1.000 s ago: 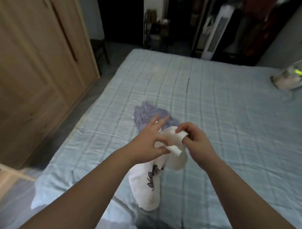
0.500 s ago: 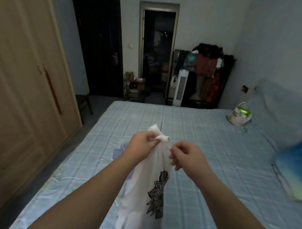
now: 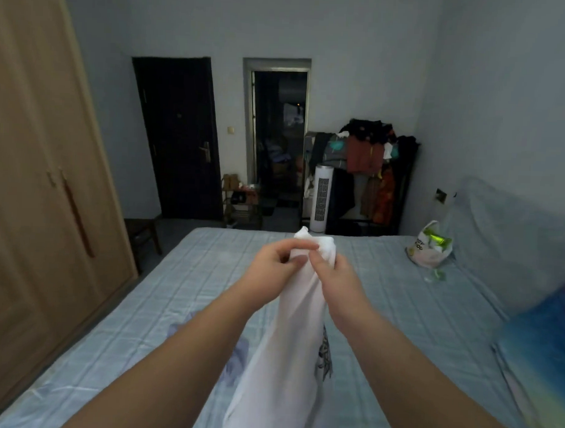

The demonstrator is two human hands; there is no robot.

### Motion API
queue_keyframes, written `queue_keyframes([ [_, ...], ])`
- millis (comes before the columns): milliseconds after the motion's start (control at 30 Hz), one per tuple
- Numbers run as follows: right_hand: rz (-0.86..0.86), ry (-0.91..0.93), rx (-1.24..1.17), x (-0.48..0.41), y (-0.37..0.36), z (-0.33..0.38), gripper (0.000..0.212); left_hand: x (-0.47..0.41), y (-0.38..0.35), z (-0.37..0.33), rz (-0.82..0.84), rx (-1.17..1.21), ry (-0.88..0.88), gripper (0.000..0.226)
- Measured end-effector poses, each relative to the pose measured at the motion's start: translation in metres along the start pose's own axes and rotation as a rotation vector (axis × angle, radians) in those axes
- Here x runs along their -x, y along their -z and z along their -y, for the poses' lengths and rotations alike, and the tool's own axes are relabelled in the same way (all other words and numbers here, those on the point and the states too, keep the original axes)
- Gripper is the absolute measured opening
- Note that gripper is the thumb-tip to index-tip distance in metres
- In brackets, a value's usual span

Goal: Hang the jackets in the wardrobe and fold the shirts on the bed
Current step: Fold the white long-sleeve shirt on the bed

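Shirt hangs bunched straight down from the fingers, long axis vertical. Left hand and right hand, equally near, pinch its top edge.

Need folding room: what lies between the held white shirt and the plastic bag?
Only bare blue bedsheet lies between the white shirt and the plastic bag, as the head view shows.

Here's the bed, its pale blue checked sheet spread flat. Far right, a white plastic bag sits on it with something green inside. At the right edge lies a bright blue pillow. On the near side, a crumpled bluish garment, only partly in view.
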State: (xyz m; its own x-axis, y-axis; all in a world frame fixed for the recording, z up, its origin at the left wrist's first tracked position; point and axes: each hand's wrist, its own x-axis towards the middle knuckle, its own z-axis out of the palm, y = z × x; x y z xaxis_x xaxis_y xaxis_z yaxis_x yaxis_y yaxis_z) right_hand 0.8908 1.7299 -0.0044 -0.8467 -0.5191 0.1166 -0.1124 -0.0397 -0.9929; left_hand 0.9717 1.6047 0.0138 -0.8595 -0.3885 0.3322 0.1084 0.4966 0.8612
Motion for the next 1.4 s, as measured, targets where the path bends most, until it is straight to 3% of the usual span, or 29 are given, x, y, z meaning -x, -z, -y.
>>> queue_keyframes([
  [167, -0.107, 0.041, 0.063, -0.051, 0.065, 0.02, 0.018, -0.04, -0.01, -0.005, -0.185, 0.155, 0.114, 0.055],
  [267, -0.137, 0.174, 0.18, -0.075, 0.102, 0.043, 0.02, -0.052, 0.013, -0.007, -0.256, 0.041, 0.167, 0.05],
  [400, -0.022, 0.334, 0.423, -0.085, 0.126, 0.084, 0.021, -0.061, 0.038, -0.038, -0.191, -0.214, 0.164, 0.012],
  [600, -0.125, 0.474, 0.621, -0.066, 0.139, 0.146, 0.026, -0.053, 0.07, -0.092, -0.104, -0.31, 0.142, 0.036],
  [733, -0.134, 0.508, 0.679, -0.044, 0.14, 0.17, 0.019, -0.022, 0.087, -0.111, 0.116, -0.201, 0.12, 0.047],
  [867, -0.115, 0.577, 0.701, -0.018, 0.142, 0.188, 0.012, 0.007, 0.111, -0.12, 0.215, -0.115, 0.116, 0.055],
  [1000, -0.05, 0.577, 0.79, 0.013, 0.143, 0.19, 0.019, 0.033, 0.128, -0.138, 0.334, 0.27, 0.251, 0.044],
  [1067, -0.016, 0.62, 0.792, 0.026, 0.142, 0.189, 0.018, 0.044, 0.136, -0.144, 0.406, 0.323, 0.256, 0.034],
  [1167, -0.012, 0.641, 0.787, 0.046, 0.141, 0.189, 0.013, 0.058, 0.145, -0.148, 0.393, 0.144, 0.199, 0.007],
  [1267, -0.025, 0.608, 0.8, 0.056, 0.146, 0.181, 0.029, 0.068, 0.15, -0.149, 0.288, 0.011, 0.159, 0.02],
  [1400, -0.117, 0.519, 0.814, 0.061, 0.149, 0.165, 0.007, 0.08, 0.152, -0.145, 0.172, -0.07, 0.112, 0.032],
])
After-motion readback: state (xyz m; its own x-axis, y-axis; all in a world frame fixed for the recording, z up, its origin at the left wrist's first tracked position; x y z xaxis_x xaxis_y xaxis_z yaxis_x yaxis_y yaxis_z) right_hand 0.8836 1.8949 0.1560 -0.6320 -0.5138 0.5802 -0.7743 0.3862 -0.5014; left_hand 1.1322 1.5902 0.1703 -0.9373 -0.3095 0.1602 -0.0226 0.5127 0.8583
